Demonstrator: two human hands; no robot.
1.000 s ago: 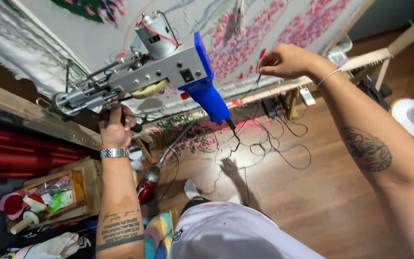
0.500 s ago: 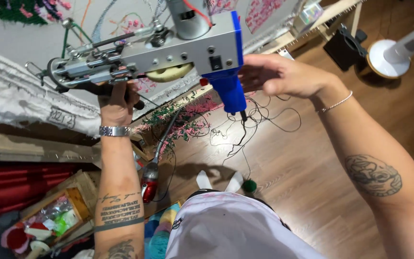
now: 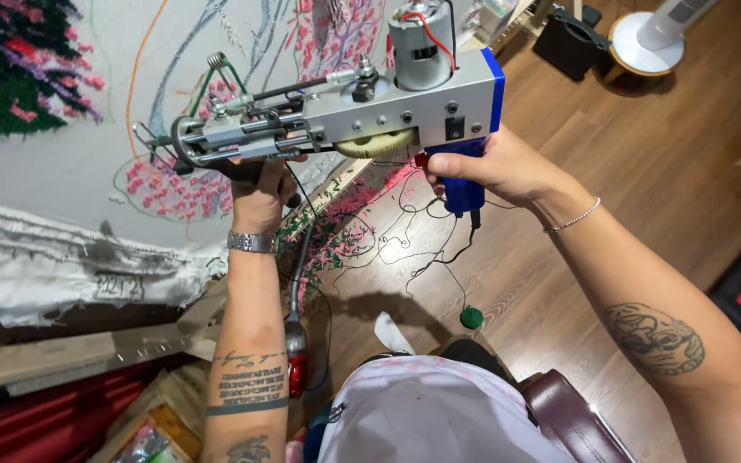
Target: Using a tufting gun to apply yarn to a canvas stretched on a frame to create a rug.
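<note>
I hold a grey metal tufting gun (image 3: 388, 107) with a blue back plate and a silver motor on top. My right hand (image 3: 486, 167) is wrapped around its blue handle. My left hand (image 3: 261, 184) grips the black front handle under the needle end, a silver watch on its wrist. The gun's tip points left, close to a stretched white cloth (image 3: 70, 171) tufted with pink flowers and a dark green patch. The gun's cable (image 3: 439, 249) hangs from the handle towards the floor.
Loose yarn and wires lie on the wooden floor (image 3: 628, 197) below the frame. A small green yarn ball (image 3: 471, 318) sits near my knees. A white fan base (image 3: 645, 43) and a black box (image 3: 569, 39) stand at the top right. A wooden frame rail (image 3: 62, 351) runs at the lower left.
My right hand came down from the frame and took the blue handle. The gun rose and levelled, and my view swung towards the tufted cloth.
</note>
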